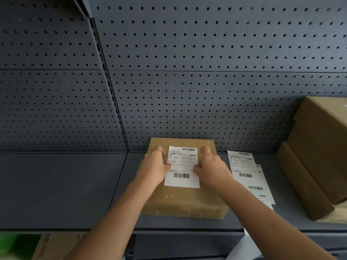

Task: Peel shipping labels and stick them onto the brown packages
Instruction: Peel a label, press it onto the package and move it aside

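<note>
Fingers (159,151) of the left hand (155,167) are curled, thumb nipping the left edge of the shipping label (183,167). The right hand (211,167) mirrors it on the right edge, fingers folded, thumb on the paper. Both hands grip the label; neither lies flat.

Head view. The label lies over the top face of the brown package (185,197), toward its far half and roughly square to it. Cannot tell whether the adhesive has taken hold. The package sits on the grey shelf (56,186), its far edge close against the pegboard back panel (187,72). Just right of the package, a strip of spare labels (246,175) trails over the shelf's front lip. Further right of the package stands a stack of brown boxes (315,156).

Handling, as judged: the label is thin, limp, light and tacky underneath, so it is likely to crease or trap bubbles if laid all at once. Best held taut by opposite edges, then smoothed from the middle outward. The package looks like stiff, flat-topped cardboard and should take firm pressing.
</note>
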A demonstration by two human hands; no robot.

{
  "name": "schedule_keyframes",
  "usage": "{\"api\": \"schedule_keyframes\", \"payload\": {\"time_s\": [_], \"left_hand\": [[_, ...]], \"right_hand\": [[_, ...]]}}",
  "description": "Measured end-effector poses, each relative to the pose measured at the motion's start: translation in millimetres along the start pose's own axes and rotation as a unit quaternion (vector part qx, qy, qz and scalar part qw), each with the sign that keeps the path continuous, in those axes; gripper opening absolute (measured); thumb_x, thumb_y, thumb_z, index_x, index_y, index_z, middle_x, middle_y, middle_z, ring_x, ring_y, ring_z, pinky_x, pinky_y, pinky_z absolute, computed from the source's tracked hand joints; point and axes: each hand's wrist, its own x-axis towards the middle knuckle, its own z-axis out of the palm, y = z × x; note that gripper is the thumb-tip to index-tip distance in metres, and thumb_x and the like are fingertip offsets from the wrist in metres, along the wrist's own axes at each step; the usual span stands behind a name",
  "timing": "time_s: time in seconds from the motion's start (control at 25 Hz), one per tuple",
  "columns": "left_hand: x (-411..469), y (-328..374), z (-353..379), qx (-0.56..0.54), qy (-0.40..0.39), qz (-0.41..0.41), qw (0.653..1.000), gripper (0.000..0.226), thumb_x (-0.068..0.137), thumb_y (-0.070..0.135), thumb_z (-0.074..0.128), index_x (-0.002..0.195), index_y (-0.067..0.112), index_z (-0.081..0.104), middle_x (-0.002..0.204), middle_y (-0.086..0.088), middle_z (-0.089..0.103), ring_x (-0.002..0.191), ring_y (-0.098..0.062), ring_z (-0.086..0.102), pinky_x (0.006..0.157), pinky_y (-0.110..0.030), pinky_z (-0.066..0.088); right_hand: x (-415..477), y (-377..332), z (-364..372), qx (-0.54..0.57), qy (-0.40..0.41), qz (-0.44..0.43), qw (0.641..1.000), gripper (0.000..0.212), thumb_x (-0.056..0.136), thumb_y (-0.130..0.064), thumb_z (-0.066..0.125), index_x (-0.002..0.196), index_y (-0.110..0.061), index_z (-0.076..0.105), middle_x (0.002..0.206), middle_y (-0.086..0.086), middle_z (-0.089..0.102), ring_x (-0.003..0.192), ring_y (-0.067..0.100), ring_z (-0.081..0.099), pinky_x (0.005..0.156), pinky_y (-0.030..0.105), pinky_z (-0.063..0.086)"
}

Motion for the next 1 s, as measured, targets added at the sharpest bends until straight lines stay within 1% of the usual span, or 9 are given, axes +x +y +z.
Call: {"api": "schedule_keyframes", "payload": {"time_s": [0.04, 0.12, 0.2, 0.24, 0.32, 0.4, 0.56, 0.88, 1.0], "left_hand": [[-1.9, -0.6, -0.3, 0.037, 0.017, 0.042, 0.998, 0.037, 0.094, 0.028, 0.071, 0.128, 0.021, 0.057, 0.116, 0.002, 0.060, 0.105, -0.017, 0.060, 0.078, -0.031, 0.050], [-3.2, -1.7, 2.5, 0.079, 0.044, 0.142, 0.986, 0.046, 0.101, 0.028, 0.059, 0.146, 0.022, 0.049, 0.142, 0.005, 0.051, 0.133, -0.016, 0.047, 0.103, -0.032, 0.045], [0.7, -1.0, 7.7, 0.094, 0.009, 0.214, 0.972, 0.052, 0.107, 0.024, 0.044, 0.158, 0.019, 0.034, 0.164, 0.004, 0.032, 0.154, -0.015, 0.023, 0.124, -0.033, 0.021], [4.1, -0.9, 10.6, 0.111, -0.024, 0.233, 0.966, 0.054, 0.109, 0.025, 0.038, 0.161, 0.018, 0.026, 0.169, 0.003, 0.022, 0.157, -0.013, 0.012, 0.127, -0.031, 0.009], [10.6, -1.3, 15.1, 0.147, -0.077, 0.240, 0.957, 0.056, 0.111, 0.030, 0.028, 0.163, 0.017, 0.013, 0.172, 0.002, 0.009, 0.158, -0.011, 0.002, 0.127, -0.028, -0.001], [14.5, -1.4, 16.3, 0.166, -0.102, 0.230, 0.953, 0.056, 0.111, 0.034, 0.021, 0.164, 0.018, 0.008, 0.172, 0.002, 0.004, 0.158, -0.009, 0.001, 0.127, -0.027, -0.001], [17.3, -4.3, 16.2, 0.179, -0.096, 0.221, 0.954, 0.056, 0.111, 0.033, 0.017, 0.164, 0.017, 0.007, 0.172, 0.002, 0.003, 0.157, -0.008, 0.001, 0.127, -0.027, 0.000], [13.9, -23.3, 5.8, 0.185, -0.095, 0.148, 0.967, 0.059, 0.109, 0.042, 0.012, 0.163, 0.020, -0.001, 0.171, 0.004, -0.006, 0.157, -0.007, -0.005, 0.129, -0.032, 0.000], [2.7, -22.5, 4.6, 0.169, -0.091, 0.154, 0.969, 0.059, 0.109, 0.041, 0.012, 0.163, 0.019, -0.001, 0.171, 0.004, -0.006, 0.156, -0.006, -0.006, 0.129, -0.032, -0.001]], "right_hand": [[-0.3, 1.8, 0.6, -0.037, 0.020, -0.014, 0.999, 0.033, 0.093, -0.020, 0.051, 0.124, -0.013, 0.043, 0.104, 0.007, 0.060, 0.088, 0.028, 0.059, 0.062, 0.034, 0.045], [1.5, 4.7, 6.3, -0.089, 0.075, -0.072, 0.991, 0.036, 0.096, -0.023, 0.048, 0.130, -0.011, 0.050, 0.120, 0.007, 0.057, 0.107, 0.028, 0.055, 0.080, 0.037, 0.049], [6.5, 2.1, 14.7, -0.103, 0.093, -0.133, 0.981, 0.041, 0.098, -0.025, 0.044, 0.137, -0.011, 0.051, 0.136, 0.004, 0.053, 0.122, 0.027, 0.050, 0.097, 0.040, 0.046], [9.9, -0.4, 19.0, -0.099, 0.078, -0.155, 0.980, 0.044, 0.100, -0.026, 0.041, 0.142, -0.012, 0.047, 0.144, 0.002, 0.049, 0.131, 0.025, 0.045, 0.104, 0.042, 0.042], [17.1, -6.9, 27.2, -0.093, 0.038, -0.178, 0.979, 0.049, 0.102, -0.028, 0.034, 0.149, -0.016, 0.039, 0.153, 0.000, 0.041, 0.144, 0.021, 0.033, 0.114, 0.042, 0.032], [23.6, -10.6, 33.7, -0.098, 0.002, -0.174, 0.980, 0.051, 0.105, -0.031, 0.025, 0.154, -0.017, 0.029, 0.160, -0.001, 0.031, 0.149, 0.017, 0.022, 0.121, 0.044, 0.020], [27.1, -7.5, 37.7, -0.114, -0.037, -0.140, 0.983, 0.057, 0.106, -0.042, 0.015, 0.158, -0.019, 0.015, 0.167, -0.003, 0.011, 0.153, 0.012, 0.004, 0.124, 0.042, 0.001], [18.9, 32.0, 15.4, -0.117, -0.033, -0.037, 0.992, 0.066, 0.103, -0.054, 0.012, 0.159, -0.021, 0.004, 0.167, -0.007, -0.001, 0.152, 0.009, -0.005, 0.122, 0.046, -0.009], [10.7, 32.7, 13.8, -0.111, -0.016, -0.044, 0.993, 0.064, 0.104, -0.051, 0.013, 0.159, -0.020, 0.007, 0.167, -0.007, 0.002, 0.153, 0.009, -0.004, 0.122, 0.045, -0.008]]}}
